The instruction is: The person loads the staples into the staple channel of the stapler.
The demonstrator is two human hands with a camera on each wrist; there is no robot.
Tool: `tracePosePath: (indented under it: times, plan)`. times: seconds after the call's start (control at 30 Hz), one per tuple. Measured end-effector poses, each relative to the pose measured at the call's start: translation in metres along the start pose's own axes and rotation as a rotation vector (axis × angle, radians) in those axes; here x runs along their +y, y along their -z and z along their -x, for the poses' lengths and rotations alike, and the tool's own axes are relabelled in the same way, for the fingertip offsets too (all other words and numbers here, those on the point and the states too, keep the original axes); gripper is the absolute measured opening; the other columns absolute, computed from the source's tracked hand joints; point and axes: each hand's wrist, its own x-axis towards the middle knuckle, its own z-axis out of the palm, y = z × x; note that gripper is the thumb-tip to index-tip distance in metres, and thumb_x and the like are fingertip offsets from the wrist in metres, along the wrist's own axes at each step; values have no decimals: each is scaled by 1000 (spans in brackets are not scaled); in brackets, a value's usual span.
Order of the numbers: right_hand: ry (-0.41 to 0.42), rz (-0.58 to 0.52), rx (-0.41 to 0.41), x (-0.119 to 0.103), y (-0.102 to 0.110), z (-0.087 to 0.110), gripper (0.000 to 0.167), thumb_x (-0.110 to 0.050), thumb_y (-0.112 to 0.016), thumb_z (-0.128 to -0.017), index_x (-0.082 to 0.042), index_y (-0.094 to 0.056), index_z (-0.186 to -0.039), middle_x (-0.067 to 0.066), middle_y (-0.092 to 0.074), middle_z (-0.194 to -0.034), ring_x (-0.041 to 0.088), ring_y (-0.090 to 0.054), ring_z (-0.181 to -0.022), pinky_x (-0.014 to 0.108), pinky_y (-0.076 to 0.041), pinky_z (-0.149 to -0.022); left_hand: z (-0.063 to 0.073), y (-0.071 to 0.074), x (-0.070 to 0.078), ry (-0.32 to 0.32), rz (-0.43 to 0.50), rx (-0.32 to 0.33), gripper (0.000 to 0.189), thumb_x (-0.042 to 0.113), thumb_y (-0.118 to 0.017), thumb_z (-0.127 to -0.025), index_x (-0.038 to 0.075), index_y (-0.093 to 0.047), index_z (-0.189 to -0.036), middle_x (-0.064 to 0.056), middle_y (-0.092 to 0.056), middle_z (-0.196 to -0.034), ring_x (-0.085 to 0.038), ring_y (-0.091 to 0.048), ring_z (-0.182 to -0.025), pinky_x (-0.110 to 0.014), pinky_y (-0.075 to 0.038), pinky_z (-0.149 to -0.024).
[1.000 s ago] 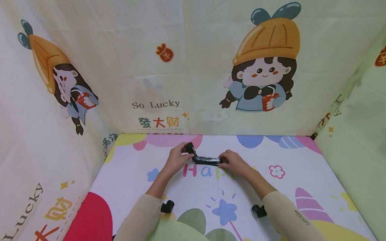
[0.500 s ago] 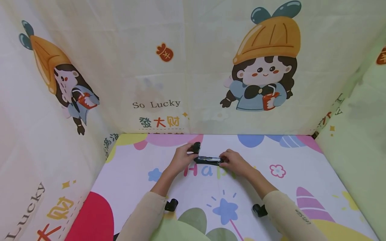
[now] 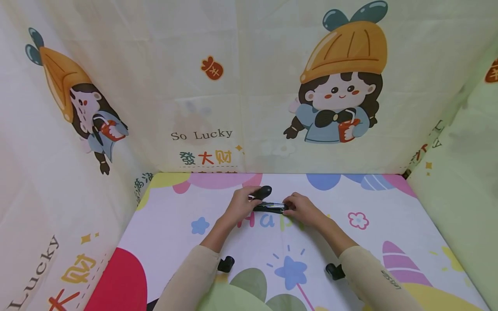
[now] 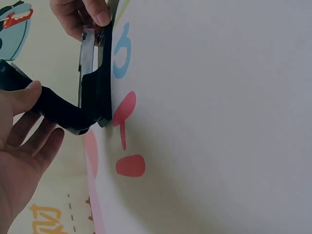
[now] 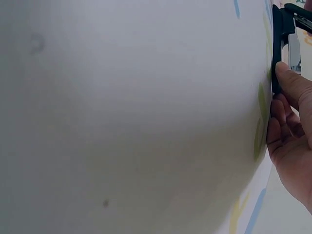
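Observation:
A black stapler [image 3: 269,208] lies on the table with its top arm [image 3: 265,191] lifted, so the metal staple channel [image 4: 87,53] shows. My left hand [image 3: 241,204] holds the raised top arm between thumb and fingers. In the left wrist view that arm [image 4: 58,108] slants up from the hinge at the rear of the base. My right hand [image 3: 305,210] pinches the other end of the base, and in the right wrist view its thumb [image 5: 287,80] presses along the base's side [image 5: 277,44].
The tabletop [image 3: 163,233] carries a printed white cloth with coloured shapes and letters. Fabric walls [image 3: 264,108] with cartoon figures stand behind and on both sides. A black wrist camera [image 3: 226,264] sits by the left sleeve, another [image 3: 334,271] by the right.
My left hand has moved right, swinging the stapler's top arm from upright down toward the base. The right hand has stayed in place at the base's end.

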Motion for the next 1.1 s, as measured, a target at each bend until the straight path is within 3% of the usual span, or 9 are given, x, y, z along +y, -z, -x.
tracePosePath:
  times: [0.2, 0.43, 0.63, 0.8, 1.1]
  plan:
    - [17, 1, 18, -1, 2, 1, 30, -15, -81, -90, 0, -72, -114, 6, -64, -100, 13, -60, -87, 32, -54, -80, -4, -7, 1, -49, -49, -33, 40, 1, -72, -94, 10, -70, -133, -11, -72, -121, -26, -64, -114, -45, -52, -106]
    - [20, 12, 21, 0, 1, 1, 31, -17, -81, -90, 0, -72, -114, 6, -64, -100, 13, -59, -87, 31, -54, -79, -7, -11, 5, -61, -136, -93, 41, 1, -69, -96, 11, -68, -135, -9, -71, -118, -23, -64, -112, -42, -52, -106]
    - [6, 1, 14, 2, -1, 1, 31, -18, -82, -90, -1, -72, -114, 5, -63, -100, 13, -59, -87, 31, -54, -80, -7, -15, 7, -105, -214, -89, 39, 4, -71, -95, 9, -70, -133, -10, -73, -119, -23, -67, -112, -41, -53, -104]
    - [14, 15, 15, 3, -3, 1, 30, -18, -81, -90, -1, -72, -112, 5, -63, -101, 13, -59, -87, 31, -54, -80, -7, -17, 7, -103, -228, -91, 38, 5, -72, -95, 9, -70, -133, -10, -74, -122, -24, -67, -116, -41, -53, -106]
    - [30, 28, 30, 2, -1, 1, 30, -19, -82, -90, 1, -70, -110, 6, -63, -98, 14, -57, -84, 31, -52, -77, -11, -23, 8, -38, -278, -136, 36, 9, -72, -97, 12, -71, -133, -6, -74, -125, -22, -67, -119, -41, -52, -108]
